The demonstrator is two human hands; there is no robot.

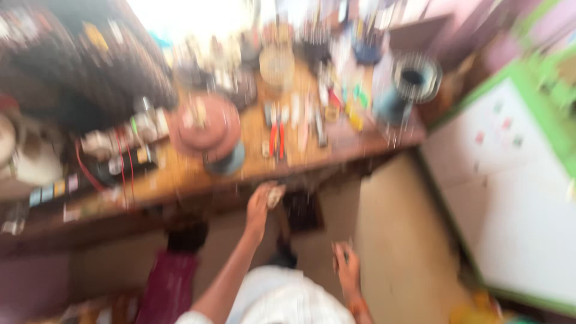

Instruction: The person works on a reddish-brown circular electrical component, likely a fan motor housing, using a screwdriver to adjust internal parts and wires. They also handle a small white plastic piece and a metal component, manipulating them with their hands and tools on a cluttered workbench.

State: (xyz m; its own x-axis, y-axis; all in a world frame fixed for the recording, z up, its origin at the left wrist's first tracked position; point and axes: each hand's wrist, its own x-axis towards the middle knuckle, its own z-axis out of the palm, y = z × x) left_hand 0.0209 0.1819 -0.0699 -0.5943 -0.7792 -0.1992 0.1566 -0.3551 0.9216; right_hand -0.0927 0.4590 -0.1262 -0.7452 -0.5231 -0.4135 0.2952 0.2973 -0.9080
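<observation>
The picture is heavily blurred by motion. My left hand (pixel 262 204) reaches up to the front edge of a cluttered wooden workbench (pixel 180 177) and seems to hold a small pale object (pixel 276 195) between its fingers. My right hand (pixel 346 265) hangs lower, over the floor beside my white-clothed lap; its fingers are too smeared to read. On the bench just beyond the left hand lie red-handled pliers (pixel 276 141) and other small tools.
A round brownish disc part (pixel 207 123) on a blue-grey base, red wires (pixel 123 162), and a grey spool (pixel 413 78) sit on the bench. A white panel with a green frame (pixel 510 186) stands at the right. A maroon object (pixel 168 282) is at lower left.
</observation>
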